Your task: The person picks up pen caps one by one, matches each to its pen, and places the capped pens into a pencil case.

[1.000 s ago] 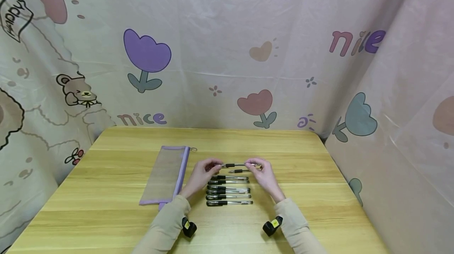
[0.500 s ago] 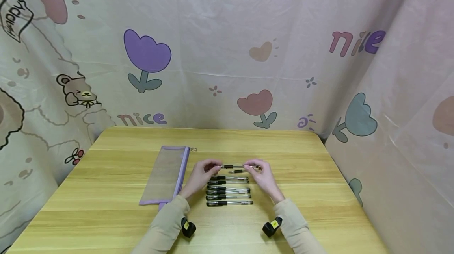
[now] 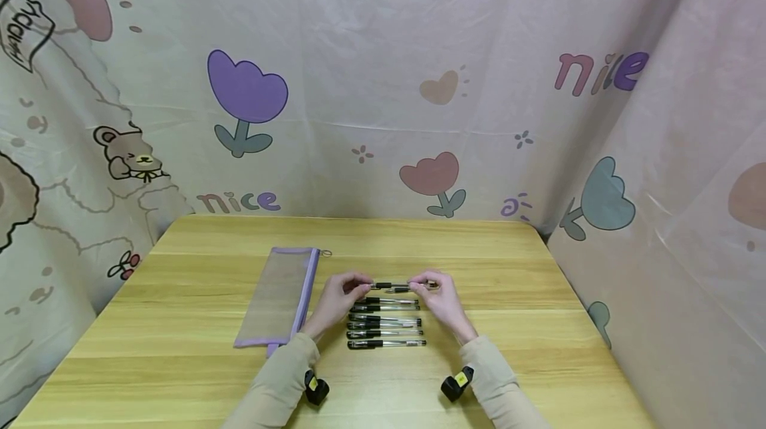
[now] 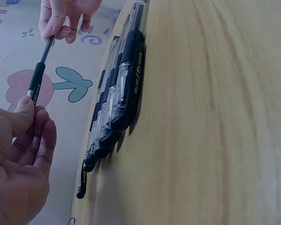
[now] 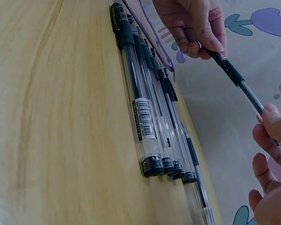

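While pinching one pen at opposite ends with left hand and right hand, above the table beyond the row of capped pens, seemingly nearly done with capping, leaving one uncapped pen and an apparent loose cap.

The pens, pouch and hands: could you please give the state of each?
Held pen, raised off table; capping unclear.
Row of pens, lying; nearest one capped.
Loose pen beyond row, uncapped, lying.
Pouch, flat; zipper unclear.
Left hand, pinching held pen.
Right hand, likewise.
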Available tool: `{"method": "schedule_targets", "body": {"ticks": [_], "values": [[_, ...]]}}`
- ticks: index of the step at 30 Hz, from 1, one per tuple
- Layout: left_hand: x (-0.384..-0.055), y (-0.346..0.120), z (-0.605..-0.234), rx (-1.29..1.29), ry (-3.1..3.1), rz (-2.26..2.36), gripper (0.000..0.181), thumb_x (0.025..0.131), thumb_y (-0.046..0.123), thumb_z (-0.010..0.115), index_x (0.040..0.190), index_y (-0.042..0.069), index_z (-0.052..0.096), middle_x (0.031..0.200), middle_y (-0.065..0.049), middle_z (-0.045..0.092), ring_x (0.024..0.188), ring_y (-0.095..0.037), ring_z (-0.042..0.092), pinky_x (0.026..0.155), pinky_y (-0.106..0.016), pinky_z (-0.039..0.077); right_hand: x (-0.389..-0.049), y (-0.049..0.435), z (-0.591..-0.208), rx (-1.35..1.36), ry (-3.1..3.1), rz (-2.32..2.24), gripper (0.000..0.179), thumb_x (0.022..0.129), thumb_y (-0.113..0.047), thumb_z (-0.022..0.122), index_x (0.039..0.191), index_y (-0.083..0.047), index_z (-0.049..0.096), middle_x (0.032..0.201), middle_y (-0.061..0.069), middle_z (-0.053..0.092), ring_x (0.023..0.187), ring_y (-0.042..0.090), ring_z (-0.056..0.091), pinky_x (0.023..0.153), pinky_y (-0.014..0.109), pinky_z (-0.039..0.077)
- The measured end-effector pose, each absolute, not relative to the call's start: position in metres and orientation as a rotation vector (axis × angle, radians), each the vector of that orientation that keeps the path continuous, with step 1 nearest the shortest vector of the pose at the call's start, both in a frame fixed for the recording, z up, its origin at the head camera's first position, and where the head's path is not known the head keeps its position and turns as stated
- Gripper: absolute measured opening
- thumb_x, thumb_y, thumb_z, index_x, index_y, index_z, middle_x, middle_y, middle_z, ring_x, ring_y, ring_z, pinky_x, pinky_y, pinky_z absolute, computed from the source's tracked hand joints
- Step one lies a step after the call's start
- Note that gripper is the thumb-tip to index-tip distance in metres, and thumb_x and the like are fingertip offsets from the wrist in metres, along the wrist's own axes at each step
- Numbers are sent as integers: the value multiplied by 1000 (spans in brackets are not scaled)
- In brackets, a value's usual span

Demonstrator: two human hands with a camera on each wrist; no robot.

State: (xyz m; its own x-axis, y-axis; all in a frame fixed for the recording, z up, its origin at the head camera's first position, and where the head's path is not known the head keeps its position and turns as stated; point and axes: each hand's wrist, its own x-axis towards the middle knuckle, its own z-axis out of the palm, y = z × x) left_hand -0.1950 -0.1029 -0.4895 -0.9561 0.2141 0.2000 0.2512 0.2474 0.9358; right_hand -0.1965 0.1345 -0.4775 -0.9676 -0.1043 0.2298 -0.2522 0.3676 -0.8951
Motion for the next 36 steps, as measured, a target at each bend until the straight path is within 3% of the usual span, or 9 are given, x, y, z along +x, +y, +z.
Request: {"method": "schedule_targets", "body": {"ticks": [7,14,25,36], "values": [[-196,-104,-492,-469,-2451,-1806,14,93,2,67,105,-3,73,102,-22,73,85,-37,69,74,-26,59,-202,134,-487,325,-2472,1676,10,85,7,71,92,2,75,97,20,74,91,15,63,97,41,45],[-194,-105,-495,-471,-2442,-1750,12,91,2,69,102,-2,74,104,-22,74,79,-18,69,70,-18,55,-203,136,-489,386,-2464,1685,8,85,2,74,90,-4,77,94,12,75,90,13,63,97,39,46],[-192,-104,-495,-492,-2381,-1771,12,90,2,70,100,-3,74,102,-22,74,77,-23,69,68,-17,53,-200,135,-487,398,-2441,1707,9,84,3,73,90,-2,76,94,14,75,90,13,63,97,37,44],[-188,-100,-495,-469,-2380,-1720,10,89,0,71,98,0,74,98,-18,75,74,-8,64,67,-18,54,-202,140,-487,395,-2470,1718,7,86,1,72,90,-4,76,94,12,75,93,14,63,101,44,43]]}}
